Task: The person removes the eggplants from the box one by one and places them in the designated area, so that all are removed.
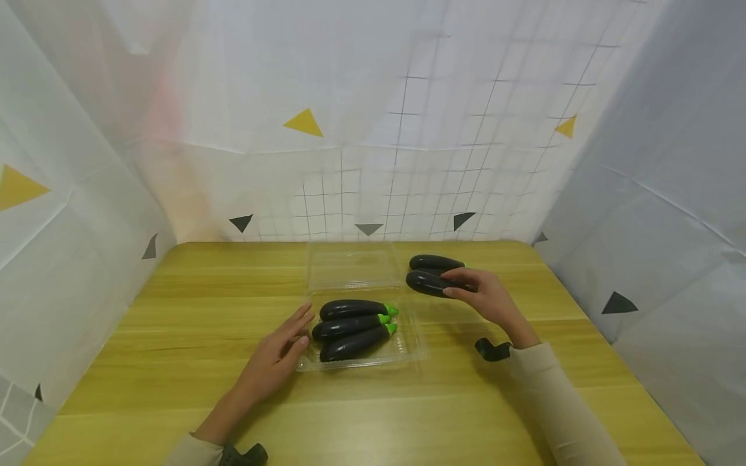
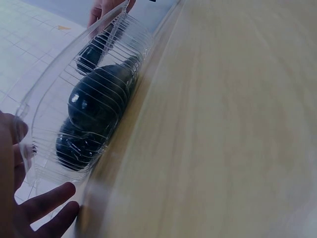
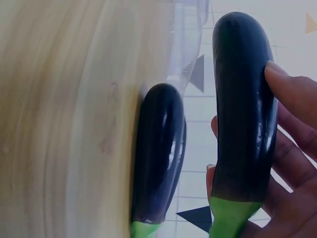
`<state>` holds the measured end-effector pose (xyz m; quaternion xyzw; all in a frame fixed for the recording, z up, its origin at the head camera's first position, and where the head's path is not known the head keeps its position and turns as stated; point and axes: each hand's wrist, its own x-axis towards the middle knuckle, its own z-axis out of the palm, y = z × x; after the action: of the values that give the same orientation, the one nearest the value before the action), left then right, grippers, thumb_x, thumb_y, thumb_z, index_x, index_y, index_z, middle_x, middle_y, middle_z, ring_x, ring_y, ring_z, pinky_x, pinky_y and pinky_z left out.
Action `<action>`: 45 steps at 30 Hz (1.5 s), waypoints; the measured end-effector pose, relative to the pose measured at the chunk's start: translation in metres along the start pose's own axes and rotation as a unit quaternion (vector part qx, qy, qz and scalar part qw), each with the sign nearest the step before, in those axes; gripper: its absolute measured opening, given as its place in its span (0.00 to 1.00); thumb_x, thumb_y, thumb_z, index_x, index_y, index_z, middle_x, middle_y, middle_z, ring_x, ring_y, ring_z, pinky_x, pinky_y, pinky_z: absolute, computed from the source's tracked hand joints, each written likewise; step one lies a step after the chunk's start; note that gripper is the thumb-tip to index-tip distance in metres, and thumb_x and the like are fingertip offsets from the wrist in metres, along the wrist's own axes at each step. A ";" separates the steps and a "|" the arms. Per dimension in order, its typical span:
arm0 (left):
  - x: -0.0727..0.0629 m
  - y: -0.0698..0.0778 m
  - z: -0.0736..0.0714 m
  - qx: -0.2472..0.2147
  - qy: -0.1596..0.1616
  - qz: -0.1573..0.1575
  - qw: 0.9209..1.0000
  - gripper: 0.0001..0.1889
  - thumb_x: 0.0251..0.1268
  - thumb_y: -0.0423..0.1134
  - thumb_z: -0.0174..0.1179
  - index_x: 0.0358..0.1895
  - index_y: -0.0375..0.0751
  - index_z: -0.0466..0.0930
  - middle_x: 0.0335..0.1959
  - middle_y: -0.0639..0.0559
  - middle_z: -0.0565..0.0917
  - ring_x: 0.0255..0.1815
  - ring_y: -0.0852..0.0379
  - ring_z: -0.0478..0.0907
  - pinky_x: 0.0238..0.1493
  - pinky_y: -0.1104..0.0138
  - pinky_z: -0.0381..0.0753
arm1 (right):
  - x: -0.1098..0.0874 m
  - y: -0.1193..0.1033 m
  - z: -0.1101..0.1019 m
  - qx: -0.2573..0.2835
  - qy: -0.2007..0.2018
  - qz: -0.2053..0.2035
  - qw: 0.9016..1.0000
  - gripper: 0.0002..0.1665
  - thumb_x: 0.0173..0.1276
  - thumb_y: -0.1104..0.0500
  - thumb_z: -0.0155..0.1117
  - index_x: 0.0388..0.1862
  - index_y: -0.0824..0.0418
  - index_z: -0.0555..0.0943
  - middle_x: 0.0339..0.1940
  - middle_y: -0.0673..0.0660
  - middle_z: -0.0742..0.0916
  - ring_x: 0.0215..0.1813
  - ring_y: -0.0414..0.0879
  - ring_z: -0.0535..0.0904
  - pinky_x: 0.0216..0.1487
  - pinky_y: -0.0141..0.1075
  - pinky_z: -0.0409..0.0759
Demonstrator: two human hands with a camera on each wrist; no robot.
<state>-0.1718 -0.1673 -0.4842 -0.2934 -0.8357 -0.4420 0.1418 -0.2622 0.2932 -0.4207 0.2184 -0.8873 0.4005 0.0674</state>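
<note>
My right hand [image 1: 480,296] holds a dark purple eggplant [image 3: 242,109] with a green stem end, thumb on one side and fingers on the other. In the head view, the held eggplant overlaps the one behind it, and my fingers cover its stem end. That other eggplant [image 1: 431,261] lies on the table just beyond. My left hand [image 1: 274,362] rests at the left edge of a clear plastic clamshell box [image 1: 416,346], fingers extended and spread, fingertips right at its rim. Inside the box, three eggplants [image 1: 352,327] lie side by side, green ends pointing right.
The box's hinged lid [image 1: 352,266] lies folded back on the wooden table [image 1: 192,336], away from me. White sheets with grid lines and coloured triangles [image 1: 305,123] enclose the table at the back and both sides. Black wrist mounts [image 1: 492,350] project beside my forearms.
</note>
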 end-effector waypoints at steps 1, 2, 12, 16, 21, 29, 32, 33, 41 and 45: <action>0.000 0.000 0.000 0.000 0.000 0.000 1.000 0.25 0.81 0.35 0.55 0.76 0.36 0.70 0.80 0.45 0.65 0.60 0.51 0.82 0.54 0.57 0.82 | 0.000 0.001 0.000 -0.001 0.001 0.003 1.000 0.19 0.73 0.52 0.73 0.60 0.55 0.87 0.59 0.56 0.87 0.60 0.55 0.82 0.57 0.54 0.80; 0.000 0.000 0.000 -0.001 -0.001 0.000 1.000 0.25 0.81 0.35 0.55 0.76 0.36 0.70 0.80 0.45 0.65 0.60 0.51 0.82 0.54 0.57 0.82 | 0.000 0.002 0.000 -0.002 0.003 0.006 1.000 0.19 0.72 0.52 0.73 0.59 0.55 0.87 0.59 0.56 0.87 0.60 0.54 0.82 0.57 0.54 0.80; 0.000 0.000 0.000 -0.005 0.000 0.001 1.000 0.25 0.81 0.34 0.55 0.76 0.35 0.70 0.79 0.44 0.66 0.59 0.49 0.82 0.53 0.58 0.83 | -0.001 0.017 0.001 -0.002 0.003 0.012 1.000 0.19 0.74 0.55 0.72 0.60 0.60 0.87 0.59 0.61 0.87 0.61 0.60 0.81 0.57 0.57 0.79; 0.000 -0.001 0.001 -0.007 0.001 0.002 1.000 0.24 0.81 0.34 0.56 0.76 0.35 0.70 0.79 0.43 0.66 0.58 0.50 0.82 0.52 0.59 0.83 | 0.000 0.025 0.002 -0.012 0.005 0.014 1.000 0.19 0.73 0.56 0.73 0.59 0.60 0.87 0.59 0.60 0.87 0.62 0.60 0.80 0.59 0.58 0.78; 0.000 -0.002 0.001 -0.008 0.001 0.001 1.000 0.24 0.81 0.34 0.56 0.76 0.35 0.70 0.79 0.43 0.66 0.60 0.48 0.82 0.54 0.58 0.82 | 0.000 0.034 0.004 -0.021 0.003 0.012 1.000 0.19 0.72 0.57 0.74 0.59 0.61 0.87 0.59 0.61 0.87 0.63 0.61 0.79 0.60 0.58 0.77; 0.000 -0.001 0.000 -0.008 0.000 0.002 1.000 0.24 0.81 0.34 0.56 0.76 0.34 0.70 0.79 0.43 0.66 0.61 0.47 0.81 0.57 0.57 0.81 | 0.002 0.044 0.007 -0.020 0.001 0.011 1.000 0.18 0.70 0.59 0.75 0.57 0.62 0.88 0.57 0.61 0.87 0.61 0.60 0.81 0.60 0.57 0.78; 0.000 0.000 0.000 -0.008 -0.001 0.002 1.000 0.24 0.81 0.34 0.55 0.76 0.34 0.70 0.79 0.43 0.66 0.61 0.46 0.81 0.57 0.57 0.81 | 0.001 0.045 0.008 -0.017 0.002 0.011 1.000 0.18 0.70 0.60 0.75 0.56 0.62 0.88 0.57 0.60 0.88 0.60 0.59 0.81 0.59 0.57 0.78; 0.000 0.000 0.000 -0.007 -0.001 0.002 1.000 0.24 0.81 0.34 0.55 0.76 0.34 0.70 0.79 0.43 0.66 0.61 0.47 0.81 0.57 0.57 0.81 | 0.001 0.045 0.008 -0.018 0.002 0.012 1.000 0.18 0.70 0.60 0.75 0.56 0.62 0.88 0.57 0.60 0.88 0.60 0.59 0.81 0.59 0.57 0.78; 0.000 0.000 0.000 -0.005 0.001 0.001 1.000 0.25 0.81 0.34 0.56 0.76 0.36 0.70 0.79 0.42 0.66 0.60 0.48 0.82 0.56 0.58 0.82 | 0.000 0.048 0.012 -0.047 -0.005 0.009 0.999 0.18 0.71 0.59 0.74 0.57 0.65 0.87 0.57 0.62 0.87 0.60 0.62 0.81 0.60 0.59 0.76; -0.001 -0.001 0.001 -0.007 0.000 0.001 1.000 0.25 0.81 0.34 0.55 0.76 0.37 0.70 0.79 0.42 0.66 0.60 0.47 0.82 0.56 0.58 0.82 | 0.000 0.050 0.013 -0.052 -0.010 0.005 0.999 0.19 0.71 0.60 0.73 0.58 0.65 0.86 0.58 0.63 0.87 0.61 0.63 0.81 0.61 0.59 0.75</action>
<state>-0.1717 -0.1674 -0.4854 -0.2951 -0.8323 -0.4478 0.1401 -0.2837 0.3134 -0.4636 0.2141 -0.9087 0.3519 0.0673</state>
